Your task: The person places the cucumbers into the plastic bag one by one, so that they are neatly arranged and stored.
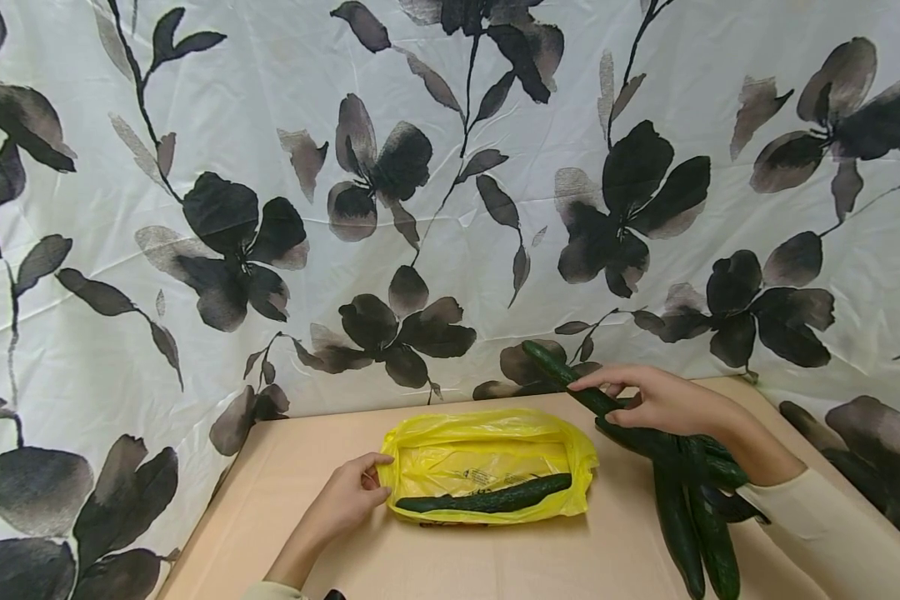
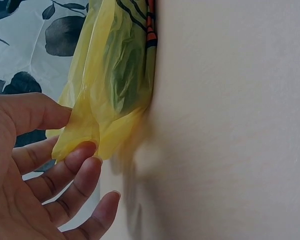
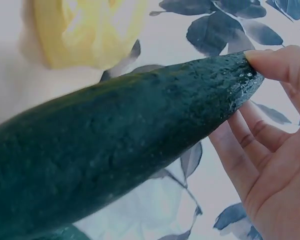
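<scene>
A yellow plastic bag [image 1: 487, 425] lies with its mouth spread, and one dark green cucumber [image 1: 495, 497] rests inside along its near side. My left hand [image 1: 348, 493] pinches the bag's left edge; in the left wrist view, thumb and fingers [image 2: 72, 172] grip the thin plastic. To the right of the bag, my right hand [image 1: 663, 402] holds another cucumber [image 1: 546, 363], its far end tilted up to the left. Seen from the right wrist, the thumb and fingers hold this cucumber [image 3: 125, 135] near one tip. Several more cucumbers [image 1: 678, 521] lie under and beside the right hand.
A tan tabletop [image 1: 307, 442] carries the bag and the cucumbers. Behind it hangs a white cloth [image 1: 270, 125] with dark flower prints, close to the table's far edge. A small black object [image 1: 334, 595] shows at the bottom, by the left sleeve.
</scene>
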Available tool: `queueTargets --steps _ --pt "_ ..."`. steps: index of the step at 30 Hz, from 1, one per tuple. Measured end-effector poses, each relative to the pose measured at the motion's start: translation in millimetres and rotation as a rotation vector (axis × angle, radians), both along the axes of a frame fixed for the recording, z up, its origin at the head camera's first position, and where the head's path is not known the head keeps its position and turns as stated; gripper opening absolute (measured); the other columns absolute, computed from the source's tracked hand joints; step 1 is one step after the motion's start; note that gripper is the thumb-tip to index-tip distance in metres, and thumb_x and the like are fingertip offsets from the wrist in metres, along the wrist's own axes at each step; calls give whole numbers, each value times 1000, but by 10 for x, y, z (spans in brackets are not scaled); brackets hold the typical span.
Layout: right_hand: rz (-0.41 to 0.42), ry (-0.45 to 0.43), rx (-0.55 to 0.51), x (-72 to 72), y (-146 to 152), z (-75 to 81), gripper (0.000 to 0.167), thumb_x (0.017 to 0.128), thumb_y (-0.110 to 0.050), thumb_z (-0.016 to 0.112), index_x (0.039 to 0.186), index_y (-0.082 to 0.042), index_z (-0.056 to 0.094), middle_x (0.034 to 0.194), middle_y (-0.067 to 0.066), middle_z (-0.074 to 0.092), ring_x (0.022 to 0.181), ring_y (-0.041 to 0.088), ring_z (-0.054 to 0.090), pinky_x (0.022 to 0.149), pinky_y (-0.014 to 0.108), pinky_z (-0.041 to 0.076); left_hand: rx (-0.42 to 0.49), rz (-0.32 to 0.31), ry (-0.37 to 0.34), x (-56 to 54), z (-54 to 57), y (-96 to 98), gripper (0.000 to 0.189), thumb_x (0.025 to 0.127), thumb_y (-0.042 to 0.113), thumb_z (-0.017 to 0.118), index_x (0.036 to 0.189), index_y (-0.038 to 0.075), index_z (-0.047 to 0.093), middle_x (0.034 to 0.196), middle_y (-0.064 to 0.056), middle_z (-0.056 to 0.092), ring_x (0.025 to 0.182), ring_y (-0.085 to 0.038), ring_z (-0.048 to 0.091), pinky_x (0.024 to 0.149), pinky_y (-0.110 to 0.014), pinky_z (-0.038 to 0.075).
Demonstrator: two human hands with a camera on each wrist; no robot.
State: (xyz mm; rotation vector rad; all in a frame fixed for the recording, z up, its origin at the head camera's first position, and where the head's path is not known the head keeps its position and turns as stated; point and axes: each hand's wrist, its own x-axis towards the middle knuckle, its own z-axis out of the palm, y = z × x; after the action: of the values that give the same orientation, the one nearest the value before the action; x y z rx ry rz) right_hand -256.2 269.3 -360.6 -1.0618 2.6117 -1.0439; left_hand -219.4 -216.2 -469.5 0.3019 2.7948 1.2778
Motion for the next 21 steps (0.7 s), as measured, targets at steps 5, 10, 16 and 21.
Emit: queueTargets --steps 5,10,16,21 --pt "36 14 -3 -50 -147 52 57 92 -6 72 142 -29 58 144 2 55 114 21 57 84 30 57 -4 -4 10 4 8 -8 46 81 1 78 125 -1 66 85 -4 55 76 -17 53 61 -24 43" --pt "83 1 -7 -91 -275 86 56 94 -6 70 143 -29 57 144 -1 53 123 25 54 85 30 57 -2 -10 11 11 13 -7 45 81 1 78 125 -2 66 84 -4 55 76 -17 54 61 -23 44" --pt "139 30 -1 -151 -421 121 53 97 -10 68 144 -29 56 139 -4 55 111 21 56 88 33 56 -5 -7 3 7 15 0 46 82 1 77 126 -2 65 86 -5 55 76 -16 54 61 -23 44" --pt "193 69 -25 -202 -530 101 51 98 -11 66 145 -27 55 136 -4 56 104 20 55 86 35 56 -22 -3 7 2 5 4 45 82 2 76 126 -1 65 87 -5 56 76 -15 54 62 -23 45"
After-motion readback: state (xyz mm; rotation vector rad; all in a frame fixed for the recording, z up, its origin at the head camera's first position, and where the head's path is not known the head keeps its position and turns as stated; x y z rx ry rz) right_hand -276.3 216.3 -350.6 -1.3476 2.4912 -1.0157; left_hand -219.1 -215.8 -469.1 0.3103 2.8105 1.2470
